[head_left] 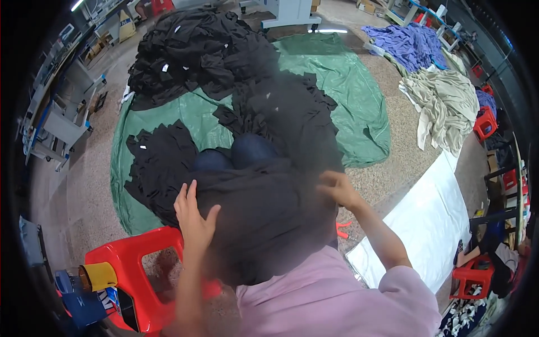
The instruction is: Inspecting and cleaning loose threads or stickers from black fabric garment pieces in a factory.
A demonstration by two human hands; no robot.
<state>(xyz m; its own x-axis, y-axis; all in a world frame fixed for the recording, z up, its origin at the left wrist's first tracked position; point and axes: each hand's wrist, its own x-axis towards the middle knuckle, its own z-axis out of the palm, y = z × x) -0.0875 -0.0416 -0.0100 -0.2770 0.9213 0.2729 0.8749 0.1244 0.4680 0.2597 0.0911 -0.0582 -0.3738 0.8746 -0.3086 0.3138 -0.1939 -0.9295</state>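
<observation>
Seated person, black garment (pixel 252 219) spread across the lap, just behind the dark-clad knees (pixel 252 149). Left hand (pixel 196 222) at the garment's left edge, fingers spread, not gripping. Right hand (pixel 339 191) by the right edge, fingers curled; can't tell if it pinches cloth. Big black pile (pixel 191 50) ahead on green tarp (pixel 359 112); red stool (pixel 126 253) near left forearm, white sheet (pixel 426 224) off right.

Black cloth (pixel 252 219) between the fingers (pixel 182 200) looks totally matt, kinda soft. Left of them, the stool (pixel 132 272)'s smooth, glossy plastic. Beyond them, the tarp (pixel 362 112)'s crinkly, slightly shiny plastic-looking stuff.
</observation>
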